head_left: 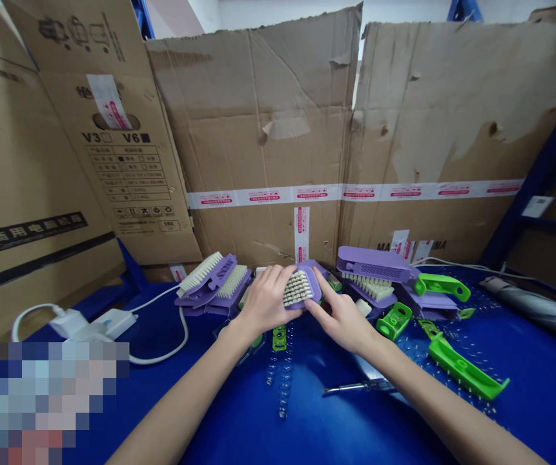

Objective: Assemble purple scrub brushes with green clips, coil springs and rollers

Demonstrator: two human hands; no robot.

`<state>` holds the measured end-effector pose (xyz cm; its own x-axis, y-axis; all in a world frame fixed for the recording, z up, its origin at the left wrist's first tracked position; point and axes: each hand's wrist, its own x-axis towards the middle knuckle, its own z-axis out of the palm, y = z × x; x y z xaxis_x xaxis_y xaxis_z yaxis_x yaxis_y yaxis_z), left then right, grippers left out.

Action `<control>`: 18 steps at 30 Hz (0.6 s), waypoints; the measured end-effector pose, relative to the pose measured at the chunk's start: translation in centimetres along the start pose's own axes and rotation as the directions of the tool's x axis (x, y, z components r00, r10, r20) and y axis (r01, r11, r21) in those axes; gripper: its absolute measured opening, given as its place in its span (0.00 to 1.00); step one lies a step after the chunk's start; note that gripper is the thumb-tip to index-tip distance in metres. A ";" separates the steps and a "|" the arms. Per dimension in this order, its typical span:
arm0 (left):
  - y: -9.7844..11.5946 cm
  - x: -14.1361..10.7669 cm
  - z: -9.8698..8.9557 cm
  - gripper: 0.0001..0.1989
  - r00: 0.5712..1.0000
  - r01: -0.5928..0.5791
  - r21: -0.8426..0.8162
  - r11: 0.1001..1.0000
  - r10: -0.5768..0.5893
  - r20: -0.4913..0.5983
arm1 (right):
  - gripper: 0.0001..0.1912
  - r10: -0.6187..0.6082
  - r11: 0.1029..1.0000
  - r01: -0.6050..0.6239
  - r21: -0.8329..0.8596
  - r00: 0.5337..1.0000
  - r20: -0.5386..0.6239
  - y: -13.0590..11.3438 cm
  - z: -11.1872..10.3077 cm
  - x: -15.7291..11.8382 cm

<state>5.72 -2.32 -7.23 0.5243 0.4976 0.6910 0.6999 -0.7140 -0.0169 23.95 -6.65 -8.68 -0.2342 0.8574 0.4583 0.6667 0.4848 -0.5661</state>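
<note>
A purple brush [298,289] with pale bristles is held between both hands, bristles facing me. My left hand [268,296] is closed around its left side and covers part of the bristles. My right hand [340,315] grips its right end, thumb at the near edge and index finger along the far side. Just below the hands lies a small green piece [279,338] with rows of clear small parts [285,386]. A screwdriver [355,387] rests on the blue table [258,426], partly hidden by my right forearm.
Purple brushes [214,284] are stacked at left, more brushes [374,268] at right. Green handle parts [466,368] lie on the right. A white charger and cable [84,323] sit at left, a grey roll [539,307] far right. Cardboard [258,148] walls the back.
</note>
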 end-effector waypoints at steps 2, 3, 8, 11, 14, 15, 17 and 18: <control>0.3 -0.2 0.1 0.31 0.999 -0.007 0.033 0.999 0.009 -0.051 | 0.34 -0.063 0.998 0.063 0.013 0.997 -0.044 0.0 0.0 0.0; 0.4 -0.2 0.2 0.31 0.997 -0.006 0.041 0.999 0.009 -0.075 | 0.33 -0.100 0.995 0.102 0.021 0.992 -0.080 0.0 0.0 0.0; 1.3 -0.2 0.2 0.34 0.988 0.035 -0.017 0.999 -0.037 -0.147 | 0.32 -0.197 0.971 0.224 0.084 0.949 -0.245 0.1 -0.1 0.0; 1.4 -0.1 0.0 0.39 0.990 0.015 -0.074 0.997 -0.025 -0.140 | 0.30 -0.086 0.967 0.160 0.199 0.939 -0.334 0.2 -0.4 0.2; 1.1 -0.3 0.0 0.42 0.993 0.019 -0.120 0.993 -0.032 -0.111 | 0.32 0.154 0.867 0.032 0.497 0.932 -0.328 0.3 -0.7 0.6; 0.9 -0.5 0.0 0.43 0.992 0.044 -0.148 0.988 -0.060 -0.108 | 0.34 0.228 0.800 -0.004 0.600 0.927 -0.298 0.3 -0.8 0.7; 0.7 -0.6 0.2 0.42 0.983 0.114 -0.229 0.967 -0.143 -0.113 | 0.36 0.327 0.663 -0.051 0.747 0.917 -0.228 0.2 -1.1 0.9; 0.6 -0.7 0.2 0.42 0.974 0.154 -0.280 0.948 -0.193 -0.116 | 0.36 0.353 0.616 -0.066 0.785 0.914 -0.199 0.2 -1.2 0.9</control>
<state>5.87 -2.99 -7.85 0.3193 0.5654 0.7605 0.6083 -0.7376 0.2930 24.72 -5.95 -7.57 0.1620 0.9203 0.3561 -0.1292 0.3775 -0.9170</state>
